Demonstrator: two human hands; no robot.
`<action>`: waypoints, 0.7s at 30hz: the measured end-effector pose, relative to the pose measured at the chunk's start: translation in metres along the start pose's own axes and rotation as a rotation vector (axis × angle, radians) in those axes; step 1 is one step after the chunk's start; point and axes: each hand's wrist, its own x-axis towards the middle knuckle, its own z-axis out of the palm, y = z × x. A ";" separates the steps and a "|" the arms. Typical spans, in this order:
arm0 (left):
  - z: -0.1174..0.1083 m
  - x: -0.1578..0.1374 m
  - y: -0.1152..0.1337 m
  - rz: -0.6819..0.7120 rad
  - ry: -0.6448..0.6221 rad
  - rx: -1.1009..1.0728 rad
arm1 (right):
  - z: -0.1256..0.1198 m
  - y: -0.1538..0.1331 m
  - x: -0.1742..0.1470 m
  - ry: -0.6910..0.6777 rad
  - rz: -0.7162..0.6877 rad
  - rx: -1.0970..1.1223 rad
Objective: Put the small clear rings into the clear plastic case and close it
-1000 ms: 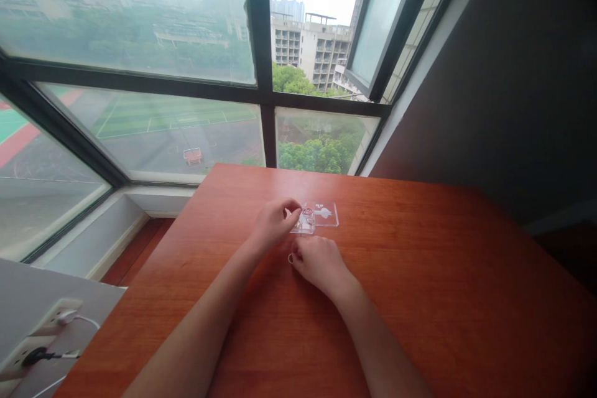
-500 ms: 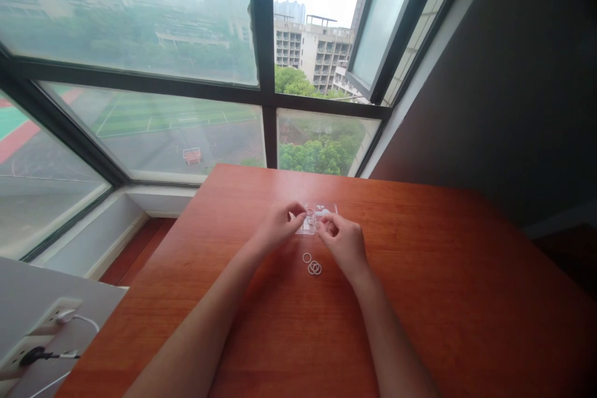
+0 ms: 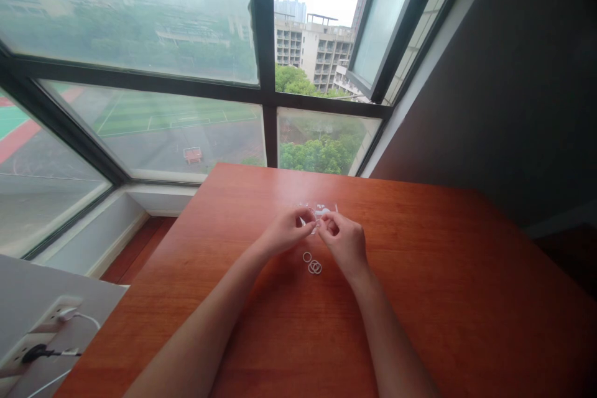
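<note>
Two hands meet over a small clear plastic case [image 3: 332, 208] on the table. My right hand [image 3: 344, 241] pinches a small pale ring [image 3: 318, 222] between thumb and fingertips. My left hand [image 3: 289, 230] is curled, its thumb and forefinger brought close together beside that ring; what they hold is too small to make out. The left fingers cover part of the case. On the near side of the hands lie one loose pale ring [image 3: 306, 257] and a small cluster of overlapping rings [image 3: 314, 268].
The reddish-brown wooden table [image 3: 448, 273] reaches to a dark-framed window [image 3: 268, 96]. A tilted pane [image 3: 377, 37] stands ajar at the upper right. Wall sockets [image 3: 28, 348] with plugs and cords are at the lower left, beside the table edge.
My left hand has shifted right and slightly toward me, its fingertips now beside those of my right hand, covering more of the case. The right hand and the loose rings have hardly moved.
</note>
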 end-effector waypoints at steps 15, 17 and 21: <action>-0.004 0.002 -0.012 0.043 0.210 0.228 | 0.000 0.004 0.002 0.008 0.019 -0.012; -0.006 0.002 -0.013 0.041 0.208 0.233 | -0.001 0.005 0.002 -0.009 0.025 -0.017; -0.009 0.002 -0.015 0.043 0.206 0.231 | -0.003 0.006 0.003 -0.098 0.023 -0.032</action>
